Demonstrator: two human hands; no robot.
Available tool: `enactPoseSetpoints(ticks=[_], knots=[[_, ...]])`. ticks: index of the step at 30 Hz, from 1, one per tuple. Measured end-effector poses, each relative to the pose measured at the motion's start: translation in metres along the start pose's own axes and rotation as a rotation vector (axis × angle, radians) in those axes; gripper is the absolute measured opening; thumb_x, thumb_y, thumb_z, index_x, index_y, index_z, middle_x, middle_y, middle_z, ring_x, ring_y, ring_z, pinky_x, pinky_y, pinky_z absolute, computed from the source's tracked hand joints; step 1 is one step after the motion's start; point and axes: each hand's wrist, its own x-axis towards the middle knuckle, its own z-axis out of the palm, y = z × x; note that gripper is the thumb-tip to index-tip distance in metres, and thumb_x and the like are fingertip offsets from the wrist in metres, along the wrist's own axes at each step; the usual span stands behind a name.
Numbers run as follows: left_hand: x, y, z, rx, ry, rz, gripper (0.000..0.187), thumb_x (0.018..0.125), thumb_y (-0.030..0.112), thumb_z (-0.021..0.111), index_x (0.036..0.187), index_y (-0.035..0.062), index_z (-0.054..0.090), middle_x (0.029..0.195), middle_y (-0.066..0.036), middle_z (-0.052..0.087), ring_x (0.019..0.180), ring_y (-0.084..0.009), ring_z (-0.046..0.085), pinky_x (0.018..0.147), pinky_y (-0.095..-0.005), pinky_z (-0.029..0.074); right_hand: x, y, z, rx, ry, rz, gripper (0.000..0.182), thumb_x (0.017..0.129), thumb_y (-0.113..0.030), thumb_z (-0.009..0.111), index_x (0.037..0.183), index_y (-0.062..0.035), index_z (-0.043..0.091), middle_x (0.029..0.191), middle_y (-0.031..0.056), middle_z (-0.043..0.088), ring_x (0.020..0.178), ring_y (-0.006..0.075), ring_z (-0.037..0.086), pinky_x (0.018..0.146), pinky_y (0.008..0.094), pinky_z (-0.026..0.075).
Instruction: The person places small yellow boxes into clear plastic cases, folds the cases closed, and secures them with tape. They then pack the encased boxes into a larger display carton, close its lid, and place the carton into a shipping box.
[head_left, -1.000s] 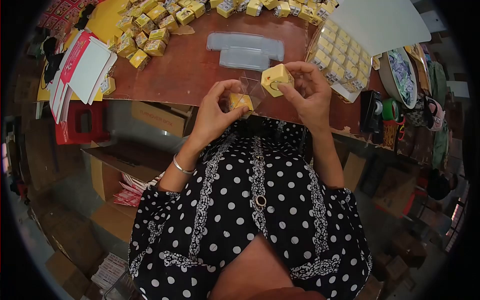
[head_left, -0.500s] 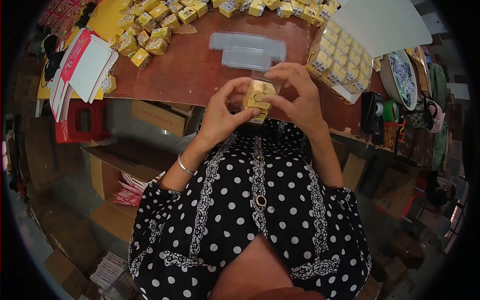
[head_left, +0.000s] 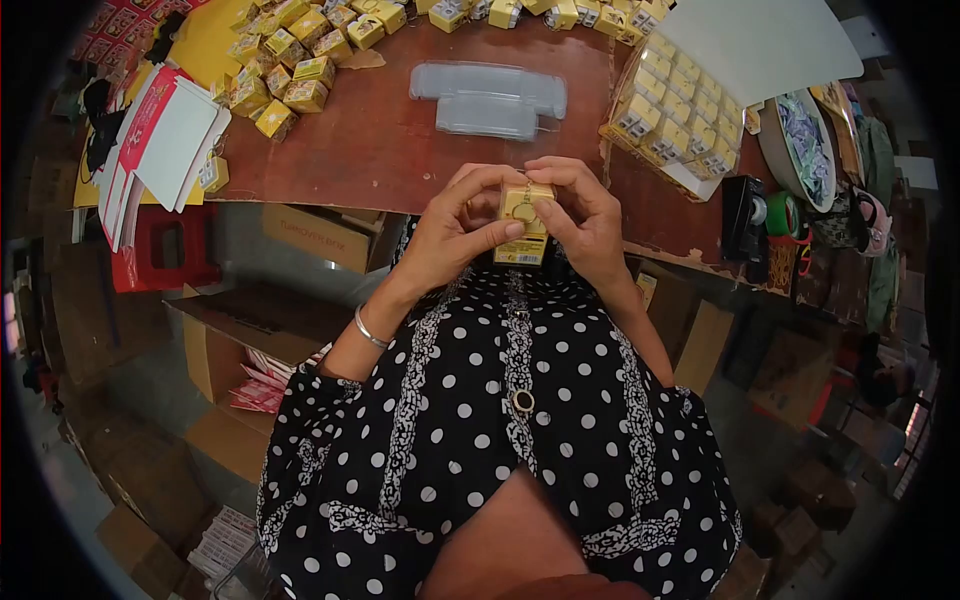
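Observation:
Both of my hands hold a small yellow box (head_left: 520, 250) with a clear plastic cover, just over the table's front edge. A metal ring and short chain lie on its upper face, and a barcode shows on the side toward me. My left hand (head_left: 462, 222) is closed on the box's left side, thumb on its front. From the right, my right hand (head_left: 582, 215) grips it, with thumb near the ring and fingertips at the far top edge. Beyond my hands lie clear plastic trays (head_left: 490, 100).
Many similar yellow boxes (head_left: 305, 95) are heaped at the back left. At the right stands a carton (head_left: 692, 187) packed with rows of them. White and pink cards (head_left: 170, 140) lie left; a tape dispenser (head_left: 742, 222) and green tape (head_left: 782, 222) sit right. Below is a red stool (head_left: 165, 250).
My right hand's raised fingers have come down onto the box's top edge, where a clear flap stood up before. The box is turned more upright, its barcode side facing me.

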Motion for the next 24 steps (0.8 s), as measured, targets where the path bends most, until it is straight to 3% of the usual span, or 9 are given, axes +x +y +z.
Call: enactPoseSetpoints(ticks=[1,8,11,14,17,20,22,24], knots=[[0.002,-0.001,-0.002,0.016,-0.034,0.072,0.045,0.094,0.001,0.072,0.137,0.0018,0.057,0.142,-0.006,0.046,0.118,-0.0181,0.063,0.101,-0.0327,0.054,0.0,-0.002,0.0,0.022,0.009,0.005,0.026,0.095,-0.001,0.068,0.12,0.0023,0.063,0.136,0.0131,0.058,0.121,0.0178,0.061,0.1,0.0319,0.052],[0.001,0.0,0.006,-0.125,0.044,0.06,0.036,0.095,-0.003,0.068,0.129,0.0008,0.06,0.146,-0.008,0.047,0.12,-0.019,0.062,0.101,-0.0326,0.055,0.001,-0.005,0.008,0.017,0.031,-0.05,0.021,0.095,0.0,0.066,0.115,0.0025,0.062,0.138,0.0174,0.058,0.123,0.0214,0.061,0.105,0.0337,0.05],[0.003,-0.003,0.007,-0.203,0.093,0.097,0.038,0.093,-0.004,0.069,0.129,0.0018,0.056,0.143,-0.01,0.05,0.119,-0.0195,0.063,0.099,-0.0318,0.057,0.004,-0.01,0.014,0.079,0.131,-0.146,0.017,0.095,0.0,0.066,0.111,0.0012,0.062,0.132,0.0179,0.063,0.122,0.0234,0.062,0.106,0.0356,0.048],[0.006,-0.002,0.007,-0.216,0.123,0.106,0.044,0.092,-0.004,0.071,0.13,0.0031,0.051,0.142,-0.012,0.053,0.118,-0.02,0.064,0.097,-0.0316,0.058,0.005,-0.009,0.007,-0.085,0.151,-0.146,0.015,0.093,0.0,0.068,0.106,-0.0004,0.061,0.121,0.0165,0.068,0.12,0.0238,0.062,0.107,0.0355,0.045],[0.006,0.003,0.009,-0.184,0.131,0.111,0.05,0.092,-0.004,0.071,0.136,0.0039,0.047,0.141,-0.013,0.054,0.117,-0.0202,0.065,0.097,-0.0314,0.058,0.01,0.001,-0.008,-0.252,-0.004,-0.273,0.015,0.091,0.0,0.072,0.103,-0.0012,0.062,0.113,0.0153,0.07,0.117,0.0224,0.062,0.107,0.0352,0.044],[0.003,0.007,0.012,-0.137,0.11,0.082,0.052,0.093,-0.003,0.07,0.138,0.0039,0.047,0.141,-0.013,0.054,0.118,-0.0196,0.064,0.096,-0.0311,0.057,0.01,0.001,-0.011,-0.059,-0.06,-0.235,0.016,0.089,0.001,0.074,0.101,-0.0004,0.063,0.112,0.0135,0.069,0.116,0.0194,0.06,0.107,0.0337,0.045],[0.002,0.007,0.013,-0.074,0.119,0.09,0.053,0.094,-0.003,0.069,0.141,0.0037,0.046,0.138,-0.013,0.057,0.118,-0.0183,0.065,0.096,-0.0302,0.056,0.012,-0.01,-0.008,0.122,-0.062,-0.012,0.018,0.088,0.001,0.075,0.104,0.0012,0.065,0.111,0.0119,0.068,0.116,0.0172,0.061,0.104,0.0323,0.048],[0.0,0.01,0.013,-0.056,0.108,0.058,0.053,0.094,-0.002,0.069,0.141,0.0036,0.046,0.135,-0.013,0.06,0.117,-0.0179,0.065,0.096,-0.0299,0.056,0.015,-0.019,-0.01,0.085,-0.064,0.03,0.019,0.089,0.004,0.074,0.105,0.0026,0.064,0.116,0.0127,0.066,0.115,0.0168,0.062,0.102,0.0306,0.051]])
